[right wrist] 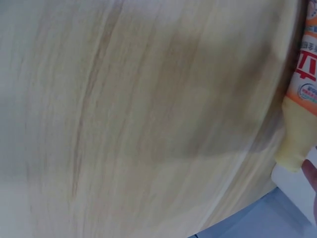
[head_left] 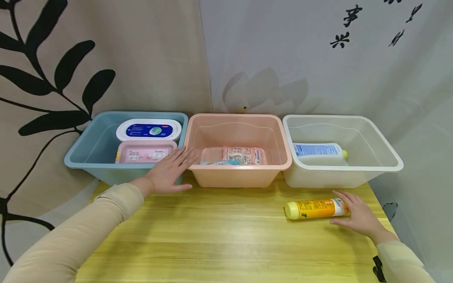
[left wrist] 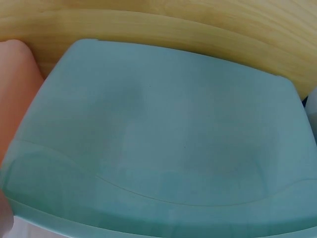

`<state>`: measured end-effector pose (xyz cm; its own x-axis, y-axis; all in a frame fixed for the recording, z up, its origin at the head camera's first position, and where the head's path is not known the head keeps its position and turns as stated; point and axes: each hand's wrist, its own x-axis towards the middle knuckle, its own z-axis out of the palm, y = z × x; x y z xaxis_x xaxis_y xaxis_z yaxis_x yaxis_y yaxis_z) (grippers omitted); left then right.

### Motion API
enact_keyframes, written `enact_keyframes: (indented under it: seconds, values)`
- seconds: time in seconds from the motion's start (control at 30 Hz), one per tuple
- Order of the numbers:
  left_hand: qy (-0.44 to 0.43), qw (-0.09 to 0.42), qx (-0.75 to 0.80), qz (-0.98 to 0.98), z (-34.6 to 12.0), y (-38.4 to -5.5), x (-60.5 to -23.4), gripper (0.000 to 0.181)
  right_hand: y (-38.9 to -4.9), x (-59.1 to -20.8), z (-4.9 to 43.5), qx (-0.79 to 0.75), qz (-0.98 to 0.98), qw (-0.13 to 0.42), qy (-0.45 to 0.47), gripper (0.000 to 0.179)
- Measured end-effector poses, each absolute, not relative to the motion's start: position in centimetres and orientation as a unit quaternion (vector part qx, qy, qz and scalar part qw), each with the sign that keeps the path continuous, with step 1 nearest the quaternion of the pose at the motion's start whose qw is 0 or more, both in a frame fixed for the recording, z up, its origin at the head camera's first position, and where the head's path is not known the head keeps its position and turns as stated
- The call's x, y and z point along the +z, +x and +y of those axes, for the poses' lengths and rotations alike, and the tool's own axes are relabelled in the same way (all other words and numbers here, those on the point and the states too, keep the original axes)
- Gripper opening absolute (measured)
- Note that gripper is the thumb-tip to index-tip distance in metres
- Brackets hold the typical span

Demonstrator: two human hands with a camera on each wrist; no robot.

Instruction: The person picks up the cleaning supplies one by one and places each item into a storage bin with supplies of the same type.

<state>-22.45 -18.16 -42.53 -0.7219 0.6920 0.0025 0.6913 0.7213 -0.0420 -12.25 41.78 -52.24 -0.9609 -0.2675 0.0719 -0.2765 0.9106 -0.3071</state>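
Observation:
A yellow and orange bottle lies on its side on the table, its yellow base to the left. My right hand is at the bottle's right end, fingers and thumb spread apart. In the right wrist view, a fingertip shows close to the bottle's pale narrow end; whether it touches cannot be told. With fingers stretched out, my left hand is over the front rims where the blue tub and the pink tub meet. The left wrist view shows mostly the blue tub's wall.
The blue tub holds a white-and-blue pack and a pink pack. Plastic-wrapped packs lie in the pink tub. A white tub at the right contains a blue-and-white bottle. Curtains hang behind the wooden table.

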Motion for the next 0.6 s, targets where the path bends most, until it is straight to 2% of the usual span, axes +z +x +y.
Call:
enact_keyframes:
  seconds: [0.23,0.6]
  values:
    - [-0.374,0.014,0.021,-0.927,-18.2,-22.5,-42.6,0.092,-12.7,-52.8,42.1,0.138,-0.981,0.018,0.134,0.098]
    - [-0.374,0.018,0.021,-0.927,-18.1,-22.5,-42.6,0.092,-12.8,-54.0,42.8,0.126,-0.985,-0.008,0.119,0.098]
